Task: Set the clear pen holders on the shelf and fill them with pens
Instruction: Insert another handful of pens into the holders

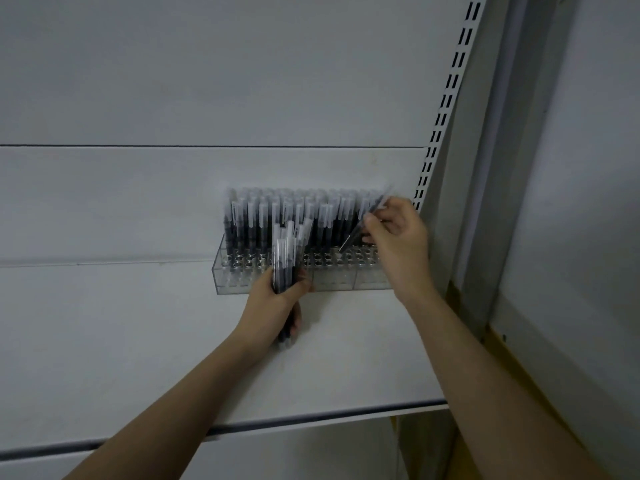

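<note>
Holders (346, 277) sit on the shelf (138, 341) against its back wall, pens (263, 220) standing in their rear rows; slotted upright (446, 98) at 2 o'clock.

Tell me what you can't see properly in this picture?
- Head view: the single pen in the right hand is motion-blurred, so its tip is unclear.
- The left hand covers the pen bundle's middle; no exact count.
- The clear pen holder's front-middle is hidden behind that bundle.
</note>
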{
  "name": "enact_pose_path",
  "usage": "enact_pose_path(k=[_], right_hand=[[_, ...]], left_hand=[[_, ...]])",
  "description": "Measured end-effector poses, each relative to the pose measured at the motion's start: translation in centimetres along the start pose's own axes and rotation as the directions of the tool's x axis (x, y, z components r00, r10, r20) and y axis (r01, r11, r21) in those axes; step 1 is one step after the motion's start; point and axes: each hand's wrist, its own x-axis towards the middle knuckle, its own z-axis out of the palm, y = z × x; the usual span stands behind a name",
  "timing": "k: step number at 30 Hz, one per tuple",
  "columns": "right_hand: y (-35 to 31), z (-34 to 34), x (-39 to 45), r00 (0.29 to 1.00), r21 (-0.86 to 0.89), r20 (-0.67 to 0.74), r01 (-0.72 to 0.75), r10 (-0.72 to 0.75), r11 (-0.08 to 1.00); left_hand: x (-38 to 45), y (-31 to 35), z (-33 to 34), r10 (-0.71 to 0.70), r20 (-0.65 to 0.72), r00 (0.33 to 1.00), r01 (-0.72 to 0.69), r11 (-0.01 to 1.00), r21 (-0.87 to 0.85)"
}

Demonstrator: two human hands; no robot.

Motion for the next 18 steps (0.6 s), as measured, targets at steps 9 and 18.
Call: enact_pose_path(k=[9,18], right_hand=[[-0.9,2.0,3.0,0.984,-0.263,0.105,0.167,-0.144,0.95],[2.5,2.4,1.8,0.982,-0.515,0.179,0.143,-0.057,0.845]], left_hand=[[-0.2,0.6,-0.1,0.02,0.047,0.999,-0.018,0.999,-0.033],[-0.1,0.7,-0.2,0.015,0.051,0.999,-0.014,1.0,-0.024]])
